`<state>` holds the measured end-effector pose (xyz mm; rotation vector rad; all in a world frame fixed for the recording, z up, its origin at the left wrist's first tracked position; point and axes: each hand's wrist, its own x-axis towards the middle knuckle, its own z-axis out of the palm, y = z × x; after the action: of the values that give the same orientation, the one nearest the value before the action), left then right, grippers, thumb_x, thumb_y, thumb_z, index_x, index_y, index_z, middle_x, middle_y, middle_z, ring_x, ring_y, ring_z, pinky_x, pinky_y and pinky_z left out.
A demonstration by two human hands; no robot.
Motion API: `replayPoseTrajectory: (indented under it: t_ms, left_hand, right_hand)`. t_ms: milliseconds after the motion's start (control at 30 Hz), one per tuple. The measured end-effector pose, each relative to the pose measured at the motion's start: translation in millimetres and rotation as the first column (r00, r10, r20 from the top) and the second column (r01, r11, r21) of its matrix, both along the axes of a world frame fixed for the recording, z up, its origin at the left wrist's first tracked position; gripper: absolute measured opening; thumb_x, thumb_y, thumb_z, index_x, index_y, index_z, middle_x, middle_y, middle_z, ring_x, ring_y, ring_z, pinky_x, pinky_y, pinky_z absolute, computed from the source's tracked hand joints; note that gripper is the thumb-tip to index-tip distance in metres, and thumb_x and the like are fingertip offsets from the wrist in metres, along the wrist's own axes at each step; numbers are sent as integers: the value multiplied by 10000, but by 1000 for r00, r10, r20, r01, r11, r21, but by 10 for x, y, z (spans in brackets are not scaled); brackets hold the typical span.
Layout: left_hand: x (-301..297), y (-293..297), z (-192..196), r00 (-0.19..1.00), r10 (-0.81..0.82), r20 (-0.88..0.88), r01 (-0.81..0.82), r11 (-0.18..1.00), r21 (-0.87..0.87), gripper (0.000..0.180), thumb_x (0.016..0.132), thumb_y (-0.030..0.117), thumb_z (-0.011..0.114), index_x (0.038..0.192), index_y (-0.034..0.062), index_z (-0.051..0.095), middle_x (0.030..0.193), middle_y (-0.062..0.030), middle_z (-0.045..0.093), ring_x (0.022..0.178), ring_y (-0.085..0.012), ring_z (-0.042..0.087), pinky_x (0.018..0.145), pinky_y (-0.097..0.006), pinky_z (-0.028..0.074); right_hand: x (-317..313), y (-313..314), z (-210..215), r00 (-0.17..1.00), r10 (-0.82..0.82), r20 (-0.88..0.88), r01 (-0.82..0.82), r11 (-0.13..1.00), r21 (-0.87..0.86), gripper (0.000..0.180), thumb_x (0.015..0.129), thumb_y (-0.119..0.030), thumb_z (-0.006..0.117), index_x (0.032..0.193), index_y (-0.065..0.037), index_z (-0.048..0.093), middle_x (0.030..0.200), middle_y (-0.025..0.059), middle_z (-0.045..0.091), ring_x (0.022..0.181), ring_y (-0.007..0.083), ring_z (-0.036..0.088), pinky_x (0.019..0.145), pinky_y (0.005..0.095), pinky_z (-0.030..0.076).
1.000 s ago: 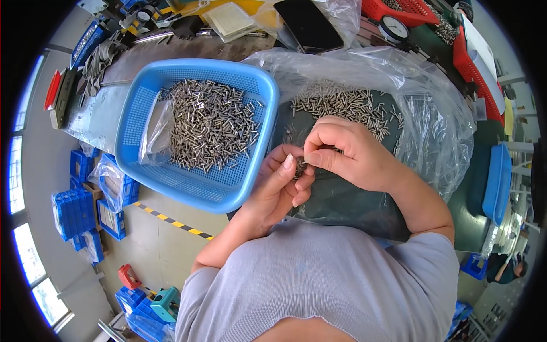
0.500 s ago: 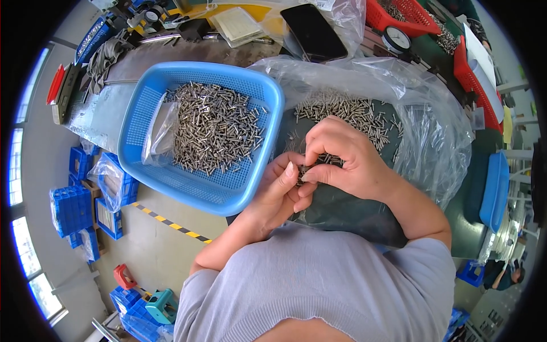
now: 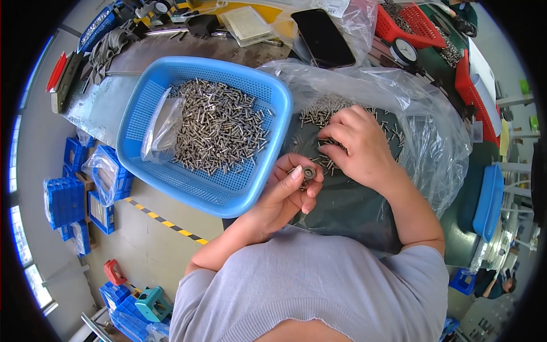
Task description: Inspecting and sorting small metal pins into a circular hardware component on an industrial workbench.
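Observation:
My left hand (image 3: 282, 191) is closed around a small round metal part with a hole in its middle, a ring-shaped gauge or fitting (image 3: 309, 172), held between thumb and fingers with its face up. My right hand (image 3: 359, 145) is over the near left side of a heap of small metal pins (image 3: 327, 109). Its fingers are bent, with thumb and forefinger slightly apart, and I see nothing held between them. Left of my hands stands a blue plastic basket (image 3: 128, 134), holding many similar metal pins (image 3: 219, 125) and a clear plastic bag (image 3: 162, 131).
Clear plastic sheeting (image 3: 433, 154) surrounds the heap. Behind lie a black phone (image 3: 323, 37), a dial gauge (image 3: 404, 50) and a clear flat case (image 3: 247, 25). Red baskets (image 3: 419, 25) stand at the far right, a blue tray (image 3: 488, 202) at the right edge. Blue crates (image 3: 67, 199) stand on the floor.
My right hand has left the round part in my left hand and moved up and right to the loose pins. The part's face now shows. The left hand keeps its grip.

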<state>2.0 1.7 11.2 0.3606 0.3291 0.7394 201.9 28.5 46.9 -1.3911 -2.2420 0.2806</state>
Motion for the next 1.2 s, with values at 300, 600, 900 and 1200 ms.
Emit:
replayPoseTrajectory:
  t_ms: [300,600,900,1200]
  left_hand:
    - [-2,-5,3,1000,-8,-10,8,1000,-5,257,931,253,557,1082,51,513,982,-117,525,746,-130,486,534,-242,425]
    - [0,-14,4,1000,8,-18,-8,1000,-12,242,926,245,568,1092,75,521,990,-106,531,736,-122,469,529,-233,406]
    - [0,-14,4,997,-8,-70,5,999,-32,268,900,271,612,1054,71,524,907,-66,523,687,-102,452,502,-205,372]
    - [-30,2,-25,998,-53,26,55,997,-52,197,918,230,591,1025,74,533,859,-56,555,658,-98,443,496,-217,343]
  right_hand:
    - [-76,-33,-86,993,25,114,-37,994,102,79,691,-131,686,724,-88,628,787,32,531,825,230,523,728,355,418]
    - [-21,-29,26,957,50,-287,-92,987,-132,106,786,-76,642,818,-24,555,807,80,541,767,244,529,700,333,431]
    - [-111,-154,116,860,115,-496,-287,914,-286,120,872,-126,604,825,-25,560,804,61,550,743,185,530,666,291,435]
    - [-130,-131,128,872,127,-473,-254,943,-214,171,773,-125,697,813,-37,556,812,53,563,766,214,534,688,318,436]
